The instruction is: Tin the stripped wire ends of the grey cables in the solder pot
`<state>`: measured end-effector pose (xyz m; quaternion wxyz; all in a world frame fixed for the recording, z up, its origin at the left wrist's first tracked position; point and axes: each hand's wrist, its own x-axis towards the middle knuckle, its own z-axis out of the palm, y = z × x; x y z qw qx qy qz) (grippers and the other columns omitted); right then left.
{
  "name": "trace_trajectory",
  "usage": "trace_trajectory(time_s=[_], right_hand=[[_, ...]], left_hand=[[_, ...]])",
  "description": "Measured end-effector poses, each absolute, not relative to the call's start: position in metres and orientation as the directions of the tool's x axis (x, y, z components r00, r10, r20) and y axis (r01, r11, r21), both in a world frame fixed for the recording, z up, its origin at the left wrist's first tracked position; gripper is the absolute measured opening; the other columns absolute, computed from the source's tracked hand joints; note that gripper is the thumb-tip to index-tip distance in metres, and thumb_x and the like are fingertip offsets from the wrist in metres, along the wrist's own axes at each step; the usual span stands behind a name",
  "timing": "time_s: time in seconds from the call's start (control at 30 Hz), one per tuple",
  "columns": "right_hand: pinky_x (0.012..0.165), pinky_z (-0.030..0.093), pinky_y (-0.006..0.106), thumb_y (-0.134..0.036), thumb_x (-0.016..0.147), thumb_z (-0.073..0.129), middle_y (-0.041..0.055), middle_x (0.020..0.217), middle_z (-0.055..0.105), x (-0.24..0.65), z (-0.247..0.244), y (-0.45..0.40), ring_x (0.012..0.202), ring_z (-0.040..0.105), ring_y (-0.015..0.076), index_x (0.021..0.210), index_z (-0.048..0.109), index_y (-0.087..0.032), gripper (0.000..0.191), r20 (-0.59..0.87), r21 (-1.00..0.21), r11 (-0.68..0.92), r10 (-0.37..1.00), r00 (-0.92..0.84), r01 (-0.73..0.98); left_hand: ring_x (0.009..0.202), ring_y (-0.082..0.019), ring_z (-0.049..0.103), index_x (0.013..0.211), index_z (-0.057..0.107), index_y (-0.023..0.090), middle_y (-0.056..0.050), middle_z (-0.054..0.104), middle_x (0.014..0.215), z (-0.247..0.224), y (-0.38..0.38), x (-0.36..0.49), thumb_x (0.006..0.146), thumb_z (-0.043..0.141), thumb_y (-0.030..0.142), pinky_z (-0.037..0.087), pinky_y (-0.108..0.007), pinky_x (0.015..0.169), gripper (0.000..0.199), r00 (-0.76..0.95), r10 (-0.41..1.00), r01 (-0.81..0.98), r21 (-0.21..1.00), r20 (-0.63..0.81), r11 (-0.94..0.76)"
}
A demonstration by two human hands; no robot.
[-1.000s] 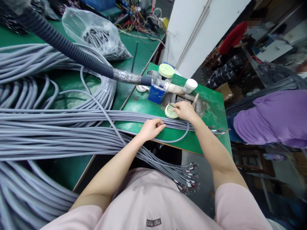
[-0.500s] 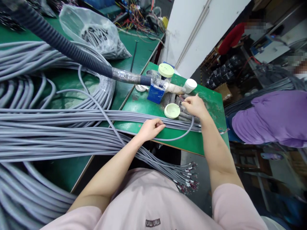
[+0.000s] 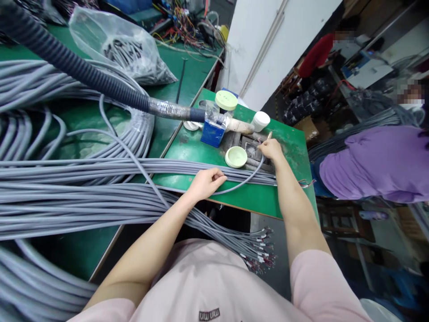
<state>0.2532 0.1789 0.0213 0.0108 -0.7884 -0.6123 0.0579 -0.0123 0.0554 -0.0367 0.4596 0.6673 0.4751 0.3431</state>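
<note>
My right hand (image 3: 271, 150) is closed in a pinch on the end of a grey cable (image 3: 253, 175), whose thin stripped wires (image 3: 259, 141) point upward. Under those wires lies a small square metal pot (image 3: 251, 150) set into the bench. My left hand (image 3: 207, 182) lies on a bundle of grey cables (image 3: 174, 165) with its fingers curled. The held cable runs beneath that hand, and whether the fingers grip it is hidden. Between my hands stands a pale green shallow dish (image 3: 236, 156). A wooden-looking stick (image 3: 269, 135) shows just beyond my right fingers.
A dark corrugated hose (image 3: 110, 87) crosses to a blue block (image 3: 212, 133) at the bench. Nearby are a white jar (image 3: 260, 120) and a green-lidded jar (image 3: 226, 100). Cable ends (image 3: 261, 250) hang over the front edge. A person in purple (image 3: 375, 165) is at right.
My right hand has shifted slightly away from the dish, and the wire ends have turned from pointing down-left at the pot to pointing up. My left hand stays on the bundle.
</note>
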Motion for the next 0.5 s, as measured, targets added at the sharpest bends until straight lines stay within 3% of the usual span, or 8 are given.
trace_trajectory(time_s=[0.5], right_hand=[[0.079,0.048,0.031,-0.025,0.073,0.059,0.0152,0.095,0.073,0.2497,0.0153,0.1853,0.093,0.067,0.0263,0.081,0.076,-0.014,0.022,-0.122,-0.094,-0.284,0.954,0.272,0.954]], left_hand=[[0.053,-0.011,0.053,0.075,0.064,0.017,0.002,0.057,0.056,-0.0362,0.0562,-0.0124,0.081,0.057,0.041,0.039,-0.021,0.053,0.026,0.308,0.951,0.309,0.945,0.009,-0.109]])
